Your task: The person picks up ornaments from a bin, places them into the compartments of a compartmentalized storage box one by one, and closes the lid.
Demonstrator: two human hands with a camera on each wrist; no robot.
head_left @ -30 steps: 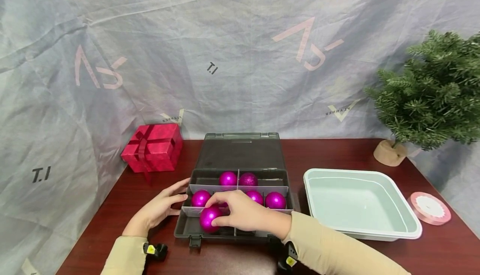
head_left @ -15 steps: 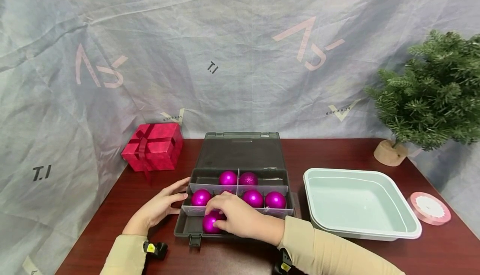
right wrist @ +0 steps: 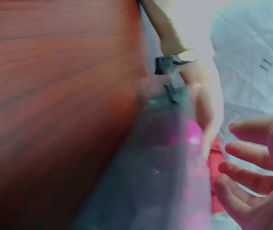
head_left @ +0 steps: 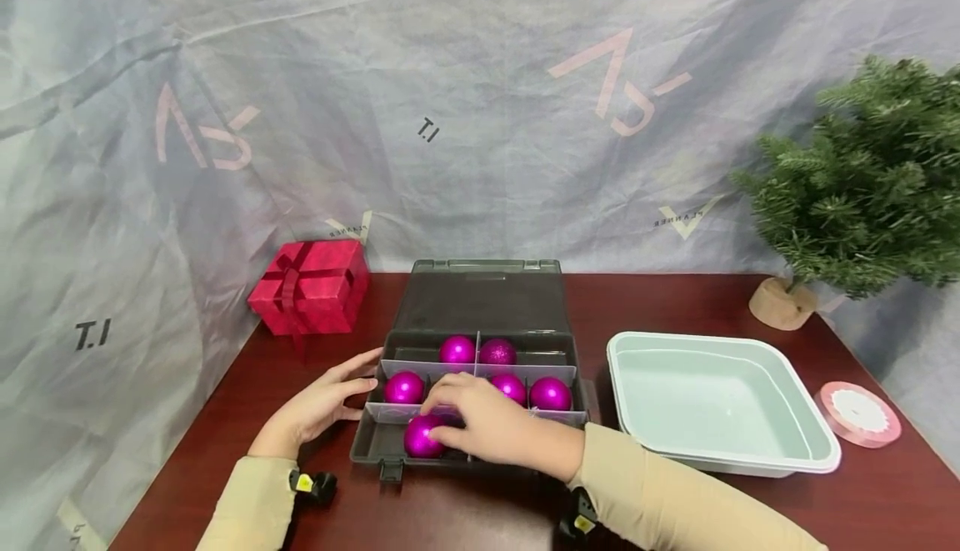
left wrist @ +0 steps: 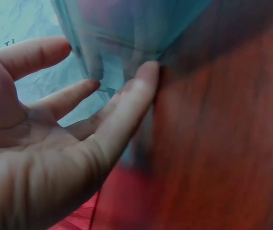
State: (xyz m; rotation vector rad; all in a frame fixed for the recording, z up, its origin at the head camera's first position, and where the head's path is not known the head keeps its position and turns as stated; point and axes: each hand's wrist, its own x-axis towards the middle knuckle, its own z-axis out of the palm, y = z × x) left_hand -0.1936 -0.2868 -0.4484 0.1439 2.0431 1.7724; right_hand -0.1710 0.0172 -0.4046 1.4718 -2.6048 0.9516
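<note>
An open dark grey divided box (head_left: 480,301) stands on the table with its lid tipped back. Several magenta baubles (head_left: 404,388) lie in its back and middle rows, one of them glittery (head_left: 498,352). In the front row's left compartment sits another shiny bauble (head_left: 423,436). My right hand (head_left: 487,422) is over the box beside this bauble; the right wrist view shows its fingers loosely bent and apart from it. My left hand (head_left: 318,405) rests against the box's left side, fingers and thumb extended along the wall (left wrist: 112,48). The right hand hides part of the middle and front rows.
A pale green tray (head_left: 723,401) stands right of the box, with a pink ribbon roll (head_left: 858,414) beyond it. A small artificial tree (head_left: 862,192) on a wooden base is at the back right. A red gift box (head_left: 311,288) sits at the back left.
The right hand has lowered the bauble into the front left compartment, and its fingers have come off it. The left hand has stayed at the box's side.
</note>
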